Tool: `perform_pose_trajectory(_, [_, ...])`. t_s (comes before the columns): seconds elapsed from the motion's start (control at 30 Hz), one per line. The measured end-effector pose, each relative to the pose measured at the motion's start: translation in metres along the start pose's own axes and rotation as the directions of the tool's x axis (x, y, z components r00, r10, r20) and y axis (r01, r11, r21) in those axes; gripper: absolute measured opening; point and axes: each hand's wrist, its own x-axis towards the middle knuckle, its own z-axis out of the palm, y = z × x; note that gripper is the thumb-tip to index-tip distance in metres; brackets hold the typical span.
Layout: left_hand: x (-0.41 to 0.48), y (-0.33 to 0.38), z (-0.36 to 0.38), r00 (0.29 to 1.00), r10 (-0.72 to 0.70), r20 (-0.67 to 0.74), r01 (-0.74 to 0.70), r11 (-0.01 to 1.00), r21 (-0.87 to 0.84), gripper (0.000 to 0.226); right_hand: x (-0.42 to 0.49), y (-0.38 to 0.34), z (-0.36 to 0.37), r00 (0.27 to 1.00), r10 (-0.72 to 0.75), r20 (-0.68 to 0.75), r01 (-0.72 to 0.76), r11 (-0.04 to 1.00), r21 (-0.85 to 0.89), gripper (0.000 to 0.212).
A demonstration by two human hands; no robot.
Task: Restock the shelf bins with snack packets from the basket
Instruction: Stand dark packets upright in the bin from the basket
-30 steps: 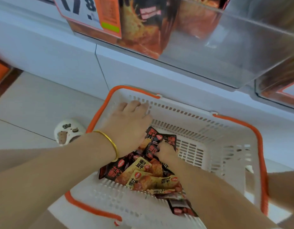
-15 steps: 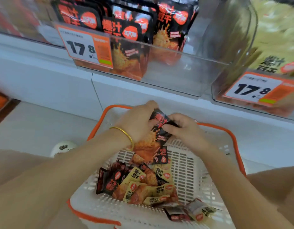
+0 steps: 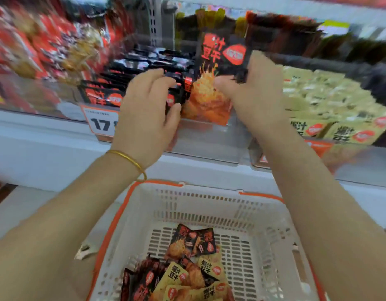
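We are looking down at a white shelf ledge (image 3: 46, 153) running across the frame, with pale floor tiles (image 3: 12, 216) at 8 o'clock below it. A white slotted plastic basket with an orange rim (image 3: 209, 205) is sitting at 6 o'clock, and a heap of black and yellow snack packets (image 3: 187, 276) is lying in its near half. Along the shelf at 12 o'clock a clear plastic shelf bin (image 3: 209, 142) is holding rows of black packets. A white and orange price label (image 3: 101, 123) is hanging on its front at 9 o'clock. A neighbouring bin of pale yellow packets (image 3: 330, 103) is sitting at 3 o'clock, and blurred red packets (image 3: 25, 42) are filling the shelf at 10 o'clock.

We are holding a tall black and orange snack packet (image 3: 211, 68) over the clear bin, at about 12 o'clock from the basket. It is standing upright with its printed face toward us, its long axis running from 12 to 6 o'clock and its black top edge pointing to 12. Our right hand (image 3: 255, 101) is pinching its right edge with curled fingers. Our left hand (image 3: 148, 111), wearing a thin gold bangle (image 3: 129, 159) at the wrist, is gripping a few small black packets (image 3: 176, 92) between thumb and curled fingers, just beside the tall packet's left edge.
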Motion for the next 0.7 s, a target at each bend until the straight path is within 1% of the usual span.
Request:
perform_pose_trajectory(0.03, [0.000,-0.004,0.005,0.998,0.015,0.054,-0.019,0.998,0.062,0.046,0.012,0.001,0.007,1.000,0.007,0.022,-0.003,0.989,-0.148,0.031])
perform_pose_trajectory(0.07, [-0.001,-0.005,0.010,0.995,0.011,0.102,-0.022,0.994,0.109,0.050,0.023,0.005,0.016,0.997,0.048,0.067,-0.029,0.965,-0.259,0.031])
perform_pose_trajectory(0.1, [-0.004,-0.006,0.015,0.991,-0.001,0.134,-0.018,0.989,0.145,0.052,0.030,0.009,0.024,0.988,0.095,0.122,-0.051,0.945,-0.323,0.032])
perform_pose_trajectory(0.17, [-0.009,-0.008,0.022,0.988,-0.002,0.154,-0.030,0.978,0.207,0.053,0.041,0.019,0.042,0.961,0.167,0.221,-0.075,0.925,-0.373,0.030])
perform_pose_trajectory(0.23, [-0.010,-0.009,0.025,0.986,0.022,0.165,-0.061,0.969,0.238,0.053,0.047,0.026,0.054,0.934,0.227,0.277,-0.095,0.902,-0.421,0.024])
perform_pose_trajectory(0.33, [-0.009,-0.012,0.027,0.987,0.059,0.152,-0.096,0.965,0.244,0.053,0.050,0.033,0.057,0.911,0.314,0.268,-0.135,0.839,-0.527,0.035])
perform_pose_trajectory(0.4, [-0.009,-0.011,0.028,0.986,0.063,0.155,-0.101,0.963,0.249,0.052,0.053,0.041,0.061,0.891,0.355,0.283,-0.181,0.850,-0.495,0.036])
perform_pose_trajectory(0.5, [-0.009,-0.011,0.028,0.985,0.064,0.160,-0.103,0.963,0.249,0.052,0.056,0.044,0.069,0.862,0.405,0.305,-0.286,0.885,-0.367,0.037])
perform_pose_trajectory(0.57, [-0.009,-0.013,0.029,0.985,0.072,0.157,-0.110,0.962,0.248,0.052,0.056,0.043,0.071,0.838,0.435,0.329,-0.321,0.881,-0.348,0.038])
perform_pose_trajectory(0.6, [-0.009,-0.013,0.029,0.984,0.072,0.163,-0.111,0.963,0.245,0.052,0.055,0.043,0.071,0.820,0.455,0.348,-0.345,0.877,-0.333,0.037])
perform_pose_trajectory(0.7, [-0.010,-0.013,0.029,0.982,0.071,0.173,-0.111,0.966,0.232,0.051,0.051,0.042,0.067,0.738,0.545,0.398,-0.510,0.837,-0.201,0.034])
